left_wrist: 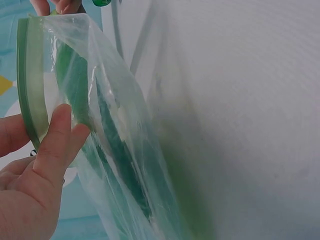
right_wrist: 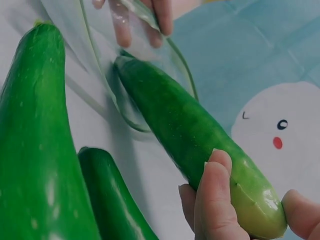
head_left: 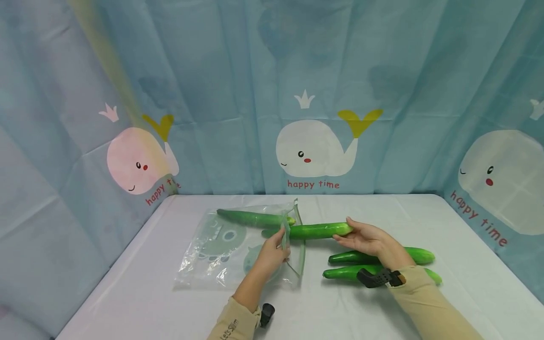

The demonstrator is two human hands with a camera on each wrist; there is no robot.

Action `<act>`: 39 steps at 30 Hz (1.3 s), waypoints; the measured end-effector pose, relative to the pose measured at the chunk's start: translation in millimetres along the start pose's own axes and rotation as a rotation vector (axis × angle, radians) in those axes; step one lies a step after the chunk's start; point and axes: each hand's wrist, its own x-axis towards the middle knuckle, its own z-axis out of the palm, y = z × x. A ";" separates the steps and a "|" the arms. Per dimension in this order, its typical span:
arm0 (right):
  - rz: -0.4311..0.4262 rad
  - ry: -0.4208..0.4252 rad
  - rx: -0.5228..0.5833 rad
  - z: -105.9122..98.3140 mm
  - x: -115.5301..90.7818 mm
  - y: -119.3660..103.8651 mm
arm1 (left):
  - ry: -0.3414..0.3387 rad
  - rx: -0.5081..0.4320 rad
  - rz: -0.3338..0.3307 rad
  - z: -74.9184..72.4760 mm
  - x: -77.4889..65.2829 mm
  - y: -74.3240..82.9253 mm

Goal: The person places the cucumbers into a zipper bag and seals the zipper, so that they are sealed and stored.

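Jutting from right hand (head_left: 369, 240) into bag (head_left: 233, 255), a cucumber (head_left: 318, 231)

both forearms (head_left: 433, 304) stretched forward, converging; left hand (head_left: 271, 255) pinching, right hand (head_left: 368, 238) gripping, angled inward

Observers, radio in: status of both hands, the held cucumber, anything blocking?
Left hand holds clear bag by its open edge. Right hand grips cucumber by its pale end, far end inside bag. Nothing visibly blocking the opening.

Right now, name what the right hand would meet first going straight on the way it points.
Probably the clear bag, at its open mouth; the cucumber in the right hand reaches inside, though depth is unclear.
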 end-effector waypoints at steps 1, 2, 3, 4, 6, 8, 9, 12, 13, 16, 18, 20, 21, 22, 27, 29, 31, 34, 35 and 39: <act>0.001 0.002 0.005 0.9 1.0 0.6 | 0.001 -0.002 0.001 0.1 -0.2 0.3; 0.002 -0.003 0.008 1.7 1.9 1.2 | 0.001 -0.006 0.002 0.2 -0.4 0.5; 0.002 -0.001 0.012 2.5 2.8 1.8 | 0.004 -0.009 0.003 0.3 -0.7 0.7; 0.003 0.003 0.014 3.4 3.6 2.5 | 0.005 -0.010 0.003 0.3 -1.0 0.9; 0.005 0.017 0.022 4.7 5.2 3.8 | 0.008 -0.010 0.006 0.4 -1.2 1.2; 0.007 0.020 0.022 5.5 6.4 4.8 | 0.007 -0.010 0.004 0.4 -0.9 0.6; 0.007 0.021 0.024 5.8 7.0 5.2 | 0.006 -0.011 0.003 0.5 -0.5 0.4; 0.008 0.033 0.028 7.3 9.1 6.6 | 0.005 -0.007 0.001 0.8 0.3 0.4; 0.010 0.029 0.031 7.9 9.7 6.9 | 0.005 -0.011 -0.002 1.0 0.3 0.5; 0.008 0.048 0.041 10.5 12.7 8.8 | 0.006 -0.018 -0.001 1.2 -0.6 1.7; 0.011 0.041 0.038 11.9 14.1 9.8 | 0.003 -0.022 -0.001 1.0 -1.7 2.4; 0.011 0.041 0.029 13.7 15.4 11.1 | -0.002 -0.026 0.000 0.9 -2.7 3.0; 0.012 0.041 0.024 14.6 16.0 11.7 | -0.004 -0.027 0.002 0.8 -3.0 3.2; 0.012 0.044 0.019 15.6 16.4 12.1 | -0.005 -0.027 0.003 0.8 -3.2 3.4; 0.016 0.045 0.000 19.3 19.5 14.5 | -0.002 -0.027 0.005 1.2 -2.1 2.5; 0.020 0.048 0.003 20.1 21.6 15.5 | -0.001 -0.023 0.002 1.5 -1.4 2.0; 0.023 0.054 0.012 20.9 23.9 16.9 | -0.001 -0.020 -0.003 1.7 -1.1 1.5; 0.022 0.068 0.020 23.0 28.1 19.1 | -0.004 -0.023 -0.009 2.0 -1.5 1.7; 0.022 0.070 0.018 23.9 29.2 19.9 | -0.005 -0.025 -0.010 2.0 -1.6 1.8; 0.028 0.075 0.023 28.3 34.1 22.9 | 0.001 -0.030 -0.014 1.9 -2.6 2.5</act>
